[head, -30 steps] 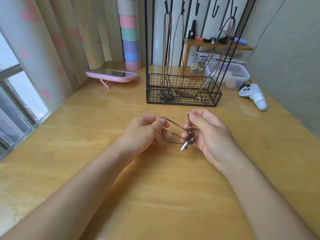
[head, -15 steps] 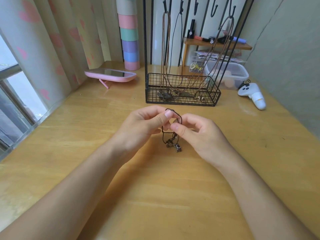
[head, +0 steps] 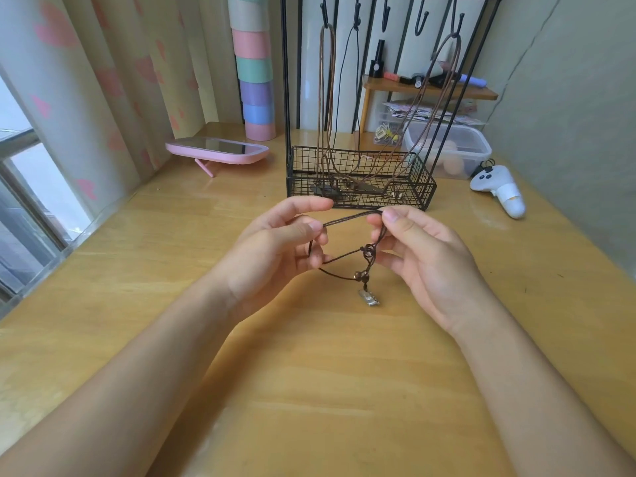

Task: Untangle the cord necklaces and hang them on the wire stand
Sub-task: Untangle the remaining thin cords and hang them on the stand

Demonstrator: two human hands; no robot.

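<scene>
At the far left is a window (head: 20, 208), and next to it hangs a curtain (head: 103, 80) with pink hearts. A pink mirror (head: 216, 151) sits on its little leg at the far left of the wooden table (head: 309, 390). Right of it stands a tall tower of colored rings (head: 254, 67).

In the middle, on the far side of the table, is the black wire stand (head: 406, 194). It has hooks on top and a basket at the bottom. A brown cord (head: 327, 98), a thin black cord (head: 344, 80) and another brown cord (head: 440, 80) hang from the hooks, and their ends lie in the basket.

Near the stand, the left hand (head: 275, 246) pinches a dark cord necklace (head: 351, 218) between the thumb and a finger. The other fingers are curled, and a loop of cord goes round them. The necklace stretches across to the right hand (head: 423, 256), which pinches it with the thumb and first finger. Between the hands the cord drops down in knots and beads to a small silver charm (head: 369, 298). The charm hangs low over the table; I cannot tell if it touches the wood.

Far right of the stand are a small wooden shelf (head: 430, 91), a see-through box (head: 457, 146) and a white controller (head: 499, 191).
</scene>
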